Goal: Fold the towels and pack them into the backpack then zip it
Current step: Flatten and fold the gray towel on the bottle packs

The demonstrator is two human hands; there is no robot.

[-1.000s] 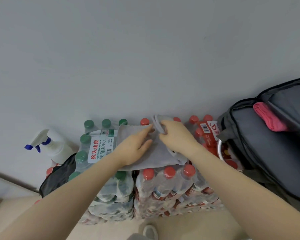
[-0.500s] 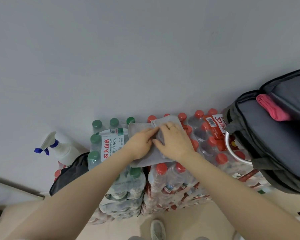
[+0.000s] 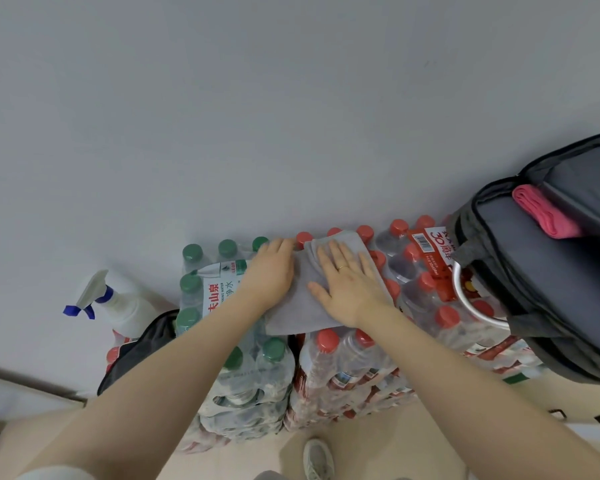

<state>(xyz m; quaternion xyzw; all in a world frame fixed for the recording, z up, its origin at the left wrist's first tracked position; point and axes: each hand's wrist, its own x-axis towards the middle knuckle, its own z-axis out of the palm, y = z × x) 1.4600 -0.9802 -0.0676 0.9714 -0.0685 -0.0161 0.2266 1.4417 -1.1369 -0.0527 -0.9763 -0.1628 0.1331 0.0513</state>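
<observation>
A folded grey towel lies on top of the shrink-wrapped water bottle packs against the wall. My right hand presses flat on the towel with its fingers spread. My left hand rests palm down on the towel's left edge. To the right stands the grey backpack, its top unzipped, with a folded pink towel sticking out of the opening.
A white spray bottle with a blue trigger stands at the left by the wall. A black bag lies beside the green-capped bottles. A white round rim shows under the backpack. My shoe is on the floor below.
My right hand has let go of the towel's top fold and now lies flat with fingers spread. My left hand slid to the towel's left edge. The view shifted a little.
</observation>
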